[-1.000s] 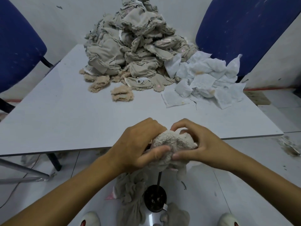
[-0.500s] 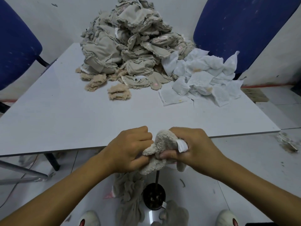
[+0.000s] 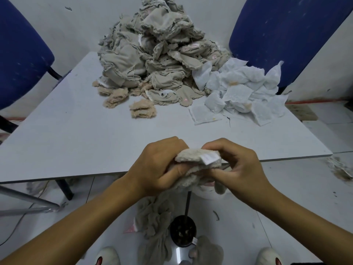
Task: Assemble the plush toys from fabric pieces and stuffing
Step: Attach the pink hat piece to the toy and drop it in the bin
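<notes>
Flattened since before, the plush toy (image 3: 196, 161) sits between left hand (image 3: 158, 167) and right hand (image 3: 238, 167), each grip clenched round it.

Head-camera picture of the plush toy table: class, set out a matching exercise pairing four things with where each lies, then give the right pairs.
Things:
1. fuzzy cream plush toy piece with a white tag
2. tall heap of beige fabric pieces
3. white square pouches
4. crumpled grey-beige fabric bundle

Places:
A. on the floor under the table edge
B. far middle of the grey table
C. gripped between both hands (left hand, right hand)
D. far right of the table

Pairs: 1-C, 2-B, 3-D, 4-A
</notes>
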`<control>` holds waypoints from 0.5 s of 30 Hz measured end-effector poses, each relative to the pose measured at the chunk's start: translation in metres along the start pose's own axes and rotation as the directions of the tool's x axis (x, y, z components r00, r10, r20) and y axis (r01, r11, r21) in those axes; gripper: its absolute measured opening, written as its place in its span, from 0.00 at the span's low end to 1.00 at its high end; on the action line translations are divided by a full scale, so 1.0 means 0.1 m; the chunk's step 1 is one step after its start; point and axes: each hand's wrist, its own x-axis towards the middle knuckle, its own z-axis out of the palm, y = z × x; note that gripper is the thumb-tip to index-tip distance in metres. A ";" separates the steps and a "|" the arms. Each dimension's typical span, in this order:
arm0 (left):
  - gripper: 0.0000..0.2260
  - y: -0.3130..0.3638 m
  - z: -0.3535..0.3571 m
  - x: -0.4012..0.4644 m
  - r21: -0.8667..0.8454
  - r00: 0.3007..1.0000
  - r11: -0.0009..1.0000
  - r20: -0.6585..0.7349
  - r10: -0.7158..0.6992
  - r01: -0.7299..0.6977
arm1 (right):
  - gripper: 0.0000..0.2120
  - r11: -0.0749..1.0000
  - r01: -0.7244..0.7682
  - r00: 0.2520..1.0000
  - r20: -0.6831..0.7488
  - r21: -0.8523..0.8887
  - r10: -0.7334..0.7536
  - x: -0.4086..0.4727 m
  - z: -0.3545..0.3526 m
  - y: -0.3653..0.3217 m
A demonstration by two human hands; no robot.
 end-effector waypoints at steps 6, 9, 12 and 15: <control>0.05 -0.13 0.02 -0.11 0.015 0.996 0.997 0.043 0.074 -0.075 | 0.16 0.991 0.039 0.999 -0.029 -0.124 -0.043 0.00 0.04 -0.03; 0.07 -0.18 -0.01 -0.13 0.029 0.994 0.997 0.082 0.070 -0.073 | 0.21 0.988 -0.026 0.995 0.095 -0.155 0.041 0.01 0.03 0.05; 0.08 -0.22 -0.03 -0.14 0.042 0.993 0.997 0.099 0.061 -0.065 | 0.23 0.970 -0.063 0.966 0.228 -0.233 0.118 -0.02 -0.01 0.17; 0.08 -0.23 -0.06 -0.12 0.045 0.995 0.996 0.070 0.069 -0.072 | 0.14 0.992 -0.071 0.990 0.112 -0.104 0.082 -0.02 -0.05 0.20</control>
